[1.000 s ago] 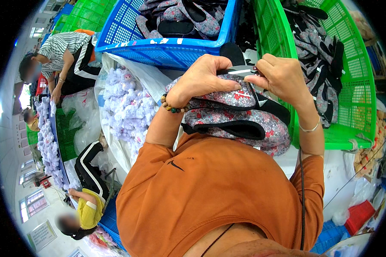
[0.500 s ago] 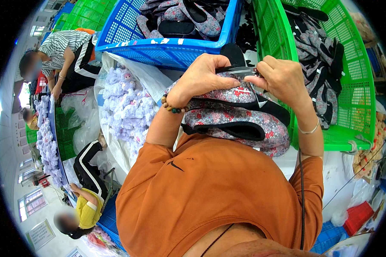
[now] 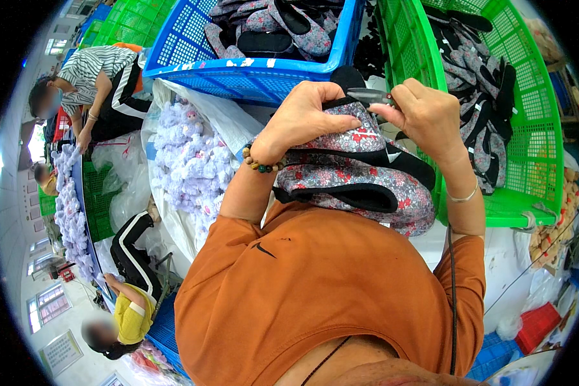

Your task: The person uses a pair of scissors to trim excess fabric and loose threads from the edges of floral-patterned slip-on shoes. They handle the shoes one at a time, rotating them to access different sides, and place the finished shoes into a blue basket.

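My left hand (image 3: 305, 122) is closed on a grey-and-red floral slipper (image 3: 360, 140) with black lining, its thumb lying across the fabric. In my right hand (image 3: 426, 117) is a pair of small metal thread snips (image 3: 367, 95). The blades point left, just above the slipper's upper edge, close to my left fingertips. Against my body, below the held slipper, rests another floral slipper (image 3: 408, 215) with a black-edged opening. A black sole shows between them. Part of the held slipper is covered by my left hand.
Ahead stands a blue plastic crate (image 3: 238, 69) of slippers; on the right, a green crate (image 3: 539, 138) holds more. Fluffy lilac pieces (image 3: 190, 157) are heaped at left on white plastic. Two people (image 3: 103, 71) (image 3: 135, 318) work along a table at far left.
My right hand has drawn slightly right and the snips have lifted a little from the slipper. The slipper's upper edge shows more beside my left thumb.
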A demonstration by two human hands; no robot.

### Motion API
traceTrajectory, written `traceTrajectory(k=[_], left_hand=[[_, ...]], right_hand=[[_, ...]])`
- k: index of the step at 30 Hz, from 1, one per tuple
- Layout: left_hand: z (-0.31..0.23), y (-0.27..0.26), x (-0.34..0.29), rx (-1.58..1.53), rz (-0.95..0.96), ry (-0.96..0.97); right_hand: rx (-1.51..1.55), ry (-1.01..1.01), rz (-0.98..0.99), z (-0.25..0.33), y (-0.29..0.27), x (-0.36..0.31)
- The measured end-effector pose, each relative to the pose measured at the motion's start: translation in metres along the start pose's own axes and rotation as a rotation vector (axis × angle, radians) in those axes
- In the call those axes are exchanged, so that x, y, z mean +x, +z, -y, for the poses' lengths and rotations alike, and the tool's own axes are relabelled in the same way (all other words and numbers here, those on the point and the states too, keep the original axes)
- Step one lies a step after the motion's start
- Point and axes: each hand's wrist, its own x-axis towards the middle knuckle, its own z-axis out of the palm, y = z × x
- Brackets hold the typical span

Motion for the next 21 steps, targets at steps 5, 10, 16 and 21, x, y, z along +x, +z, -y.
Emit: traceTrajectory(k=[5, 10, 16, 21], left_hand=[[0.003, -0.003, 0.001, 0.062, -0.013, -0.011], [-0.002, -0.001, 0.001, 0.073, -0.012, 0.020], [0.005, 0.000, 0.003, 0.070, -0.011, 0.006], [0.005, 0.000, 0.002, -0.053, -0.014, -0.014]], right_hand=[[0.056, -0.049, 0.054, 0.001, 0.001, 0.000], [0.042, -0.060, 0.059, 0.002, 0.006, -0.001], [0.006, -0.068, 0.029, 0.005, 0.008, 0.000], [-0.121, 0.134, 0.004, 0.002, 0.011, -0.002]])
